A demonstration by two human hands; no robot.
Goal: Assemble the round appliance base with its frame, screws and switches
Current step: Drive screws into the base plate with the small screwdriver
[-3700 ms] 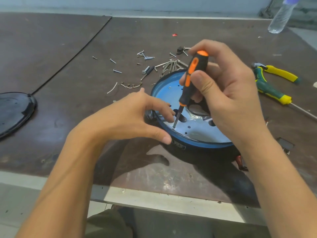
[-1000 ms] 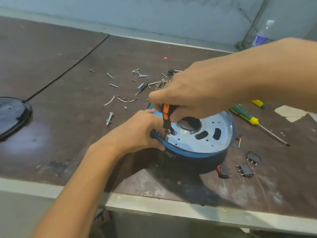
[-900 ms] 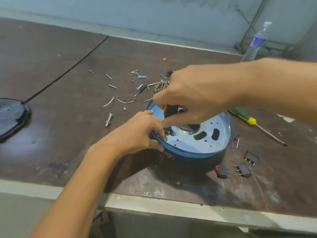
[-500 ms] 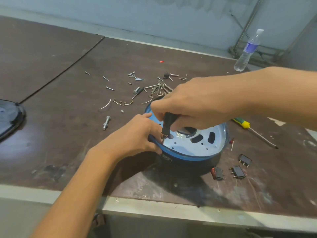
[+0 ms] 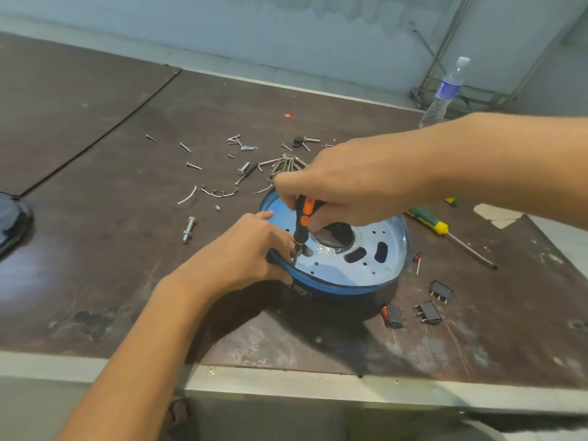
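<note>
The round appliance base [image 5: 366,272], blue-rimmed with a pale perforated inner plate, lies near the table's front. My right hand [image 5: 343,186] grips a black and orange screwdriver [image 5: 302,224] from above, its tip set upright on the plate by the left rim. My left hand [image 5: 248,256] clasps the base's left rim, fingers beside the screwdriver tip. Three black switches [image 5: 426,311] lie on the table right of the base. Loose screws [image 5: 241,144] and small wire pieces are scattered behind the base.
A green and yellow screwdriver [image 5: 439,224] lies to the right of the base. A bolt [image 5: 188,229] rests to the left. A black round cover [image 5: 12,221] sits at the far left edge. A plastic bottle [image 5: 445,90] stands at the back right. The table's front edge [image 5: 286,381] is close.
The screwdriver handle has turned in my right hand, showing its orange side. My left hand stays on the rim. The view has shifted slightly.
</note>
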